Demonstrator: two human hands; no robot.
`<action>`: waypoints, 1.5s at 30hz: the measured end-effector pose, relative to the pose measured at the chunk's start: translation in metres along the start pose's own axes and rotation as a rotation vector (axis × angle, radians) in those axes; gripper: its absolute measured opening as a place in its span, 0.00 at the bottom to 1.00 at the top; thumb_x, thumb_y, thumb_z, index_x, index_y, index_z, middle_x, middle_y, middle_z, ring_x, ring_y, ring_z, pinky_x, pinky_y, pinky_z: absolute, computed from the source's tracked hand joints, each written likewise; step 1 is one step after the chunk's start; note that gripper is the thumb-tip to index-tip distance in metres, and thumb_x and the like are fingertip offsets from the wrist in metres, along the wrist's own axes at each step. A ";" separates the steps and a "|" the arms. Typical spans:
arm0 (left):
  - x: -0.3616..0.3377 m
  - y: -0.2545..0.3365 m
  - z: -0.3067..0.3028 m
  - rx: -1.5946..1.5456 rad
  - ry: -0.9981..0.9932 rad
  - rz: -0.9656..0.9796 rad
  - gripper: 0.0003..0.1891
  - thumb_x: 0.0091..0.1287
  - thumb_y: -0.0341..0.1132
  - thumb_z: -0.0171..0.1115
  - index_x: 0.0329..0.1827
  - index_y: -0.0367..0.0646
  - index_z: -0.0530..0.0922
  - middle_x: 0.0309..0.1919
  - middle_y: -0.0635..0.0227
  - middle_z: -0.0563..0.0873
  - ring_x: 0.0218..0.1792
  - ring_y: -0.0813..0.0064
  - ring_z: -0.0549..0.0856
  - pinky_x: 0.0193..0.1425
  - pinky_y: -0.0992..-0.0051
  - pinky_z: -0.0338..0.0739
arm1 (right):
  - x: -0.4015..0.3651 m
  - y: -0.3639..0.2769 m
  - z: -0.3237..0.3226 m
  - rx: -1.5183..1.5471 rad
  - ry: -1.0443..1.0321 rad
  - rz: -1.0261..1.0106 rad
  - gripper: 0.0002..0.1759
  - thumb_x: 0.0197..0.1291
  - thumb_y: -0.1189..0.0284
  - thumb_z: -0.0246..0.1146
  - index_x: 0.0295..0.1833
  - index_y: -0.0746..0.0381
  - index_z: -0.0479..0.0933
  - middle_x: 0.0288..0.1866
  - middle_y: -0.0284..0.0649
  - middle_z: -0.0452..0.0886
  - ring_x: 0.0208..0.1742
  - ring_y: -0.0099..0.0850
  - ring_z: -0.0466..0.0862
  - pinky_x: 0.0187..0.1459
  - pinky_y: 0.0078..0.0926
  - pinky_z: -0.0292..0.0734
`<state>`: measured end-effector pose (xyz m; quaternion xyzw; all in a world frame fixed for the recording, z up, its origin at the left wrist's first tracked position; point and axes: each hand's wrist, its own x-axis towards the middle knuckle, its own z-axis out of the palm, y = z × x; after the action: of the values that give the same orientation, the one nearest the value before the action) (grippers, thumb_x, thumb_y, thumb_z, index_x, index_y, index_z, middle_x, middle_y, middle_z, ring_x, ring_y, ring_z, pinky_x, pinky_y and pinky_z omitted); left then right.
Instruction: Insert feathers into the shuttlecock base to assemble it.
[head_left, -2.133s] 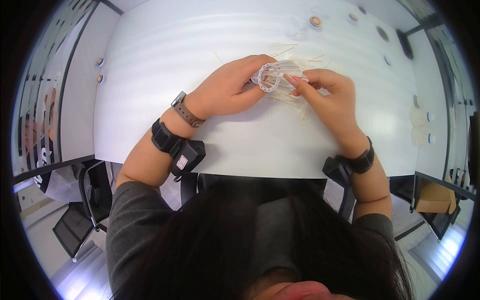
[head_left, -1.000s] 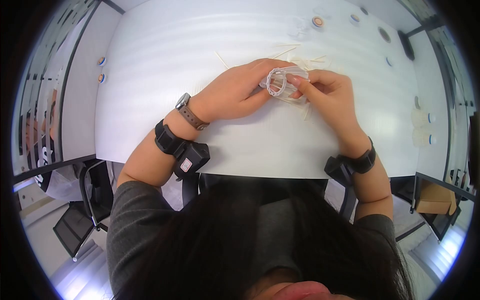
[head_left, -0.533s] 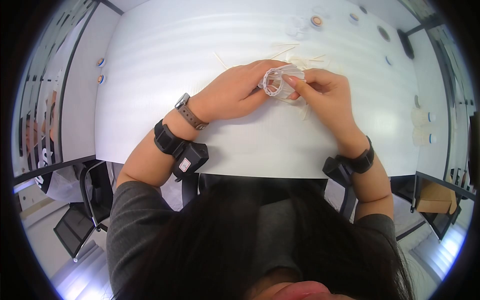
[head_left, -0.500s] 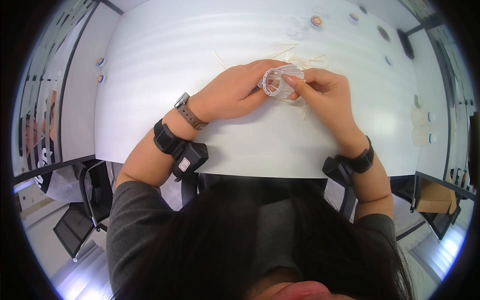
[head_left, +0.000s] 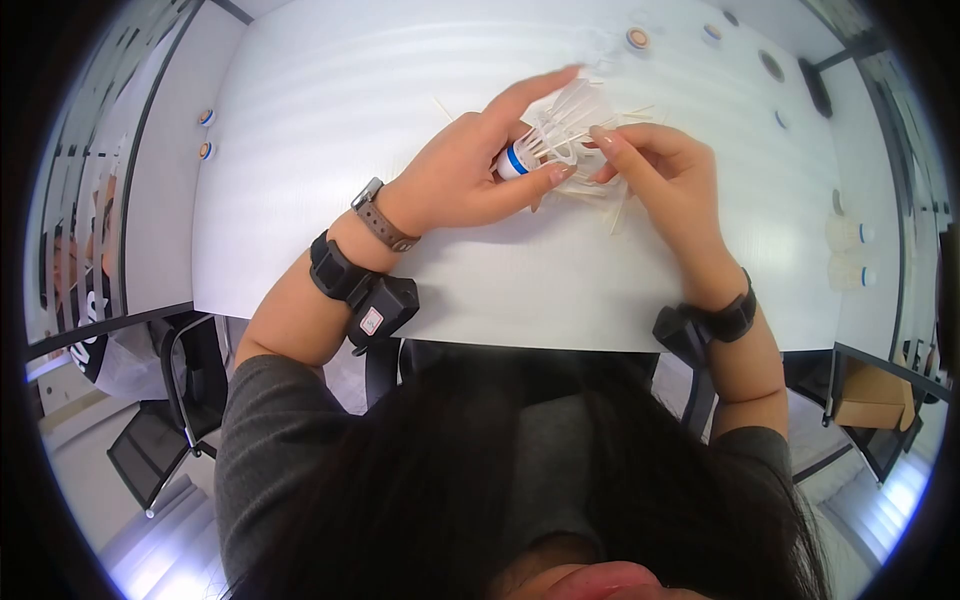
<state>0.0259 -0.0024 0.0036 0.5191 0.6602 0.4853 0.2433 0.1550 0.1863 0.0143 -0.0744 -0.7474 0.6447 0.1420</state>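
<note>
My left hand [head_left: 470, 165] holds a shuttlecock [head_left: 582, 103] by its base, a white cork [head_left: 514, 161] with a blue band, between curled fingers and thumb. Its index finger stretches out along the far side of the pale feather skirt, which fans up and to the right. Beside the skirt's near side, my right hand [head_left: 655, 165] is closed in a pinch, with thumb and forefinger together on a thin pale stick [head_left: 570, 142] that runs toward the shuttlecock. Several more thin sticks [head_left: 617, 208] lie on the table under and around both hands.
The white table [head_left: 330, 130] carries small round corks [head_left: 637, 39] at the back and more corks [head_left: 207, 150] along the left edge. Two shuttlecocks [head_left: 850, 275] lie at the right edge. A cardboard box [head_left: 868, 396] is below on the right, a chair [head_left: 160, 450] on the left.
The shuttlecock has turned, so its blue-banded base now shows at my left hand and the skirt points away. My left index finger has stretched out. My right hand has moved slightly right, off the skirt.
</note>
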 end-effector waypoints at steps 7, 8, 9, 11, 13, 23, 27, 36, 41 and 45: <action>0.001 -0.003 0.006 0.001 0.035 0.120 0.45 0.70 0.40 0.63 0.83 0.45 0.44 0.32 0.62 0.89 0.29 0.72 0.88 0.36 0.76 0.79 | 0.001 0.001 -0.007 0.069 -0.034 0.036 0.13 0.69 0.70 0.64 0.47 0.71 0.83 0.31 0.37 0.85 0.35 0.21 0.83 0.42 0.16 0.75; 0.001 -0.003 0.006 -0.017 0.020 0.108 0.46 0.70 0.40 0.63 0.83 0.45 0.43 0.32 0.62 0.89 0.29 0.72 0.88 0.37 0.76 0.79 | 0.001 0.001 -0.007 0.077 -0.040 0.035 0.13 0.69 0.70 0.64 0.48 0.71 0.83 0.31 0.37 0.85 0.36 0.21 0.83 0.43 0.17 0.75; 0.000 -0.004 0.006 -0.036 0.008 0.097 0.47 0.70 0.40 0.64 0.83 0.45 0.42 0.31 0.62 0.89 0.30 0.72 0.88 0.38 0.77 0.79 | 0.000 0.001 -0.006 0.083 -0.028 0.031 0.13 0.70 0.71 0.63 0.47 0.71 0.83 0.32 0.37 0.85 0.36 0.21 0.83 0.43 0.17 0.75; 0.000 -0.005 0.007 -0.053 -0.001 0.095 0.48 0.70 0.41 0.64 0.83 0.45 0.40 0.33 0.61 0.89 0.31 0.72 0.88 0.39 0.77 0.79 | 0.000 0.001 -0.007 0.085 -0.047 0.027 0.12 0.70 0.71 0.63 0.47 0.71 0.83 0.32 0.37 0.85 0.36 0.21 0.84 0.42 0.17 0.75; 0.000 -0.007 0.007 -0.047 0.000 0.109 0.49 0.69 0.41 0.64 0.83 0.45 0.38 0.35 0.60 0.88 0.32 0.73 0.88 0.41 0.77 0.79 | 0.000 -0.003 -0.006 0.046 -0.051 0.040 0.12 0.70 0.71 0.63 0.46 0.71 0.83 0.33 0.37 0.85 0.36 0.21 0.84 0.42 0.17 0.75; 0.000 -0.002 0.004 -0.168 -0.024 0.010 0.39 0.75 0.36 0.54 0.83 0.44 0.43 0.38 0.68 0.81 0.32 0.82 0.80 0.39 0.78 0.77 | -0.003 0.001 0.000 -0.070 0.016 -0.114 0.10 0.68 0.70 0.64 0.45 0.67 0.83 0.36 0.35 0.86 0.34 0.21 0.85 0.38 0.16 0.74; 0.001 -0.003 0.002 -0.135 -0.021 -0.018 0.34 0.75 0.37 0.54 0.81 0.43 0.50 0.36 0.68 0.81 0.29 0.84 0.79 0.35 0.80 0.76 | -0.004 0.003 -0.001 -0.091 0.032 -0.144 0.09 0.67 0.71 0.65 0.44 0.66 0.84 0.36 0.35 0.86 0.34 0.21 0.85 0.37 0.16 0.73; 0.002 -0.001 0.002 -0.014 0.038 0.036 0.34 0.74 0.37 0.57 0.80 0.42 0.52 0.45 0.63 0.80 0.34 0.83 0.82 0.38 0.80 0.77 | -0.002 0.003 -0.002 -0.242 0.047 -0.275 0.04 0.64 0.74 0.66 0.41 0.64 0.83 0.35 0.34 0.86 0.30 0.18 0.84 0.31 0.15 0.68; 0.002 -0.010 0.002 0.082 0.040 0.065 0.38 0.74 0.40 0.59 0.81 0.42 0.49 0.72 0.56 0.66 0.54 0.71 0.83 0.56 0.72 0.78 | -0.001 0.006 -0.003 -0.239 0.036 -0.289 0.04 0.64 0.75 0.67 0.41 0.64 0.83 0.37 0.35 0.86 0.31 0.18 0.84 0.30 0.14 0.68; 0.002 -0.011 0.002 0.118 0.043 0.062 0.39 0.74 0.41 0.61 0.81 0.42 0.49 0.73 0.56 0.65 0.56 0.69 0.82 0.56 0.72 0.78 | -0.002 0.006 -0.003 -0.228 0.030 -0.277 0.05 0.63 0.75 0.67 0.42 0.64 0.83 0.38 0.35 0.86 0.31 0.19 0.84 0.30 0.14 0.67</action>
<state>0.0219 0.0004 -0.0064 0.5423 0.6761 0.4641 0.1829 0.1571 0.1896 0.0088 0.0039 -0.8165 0.5290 0.2314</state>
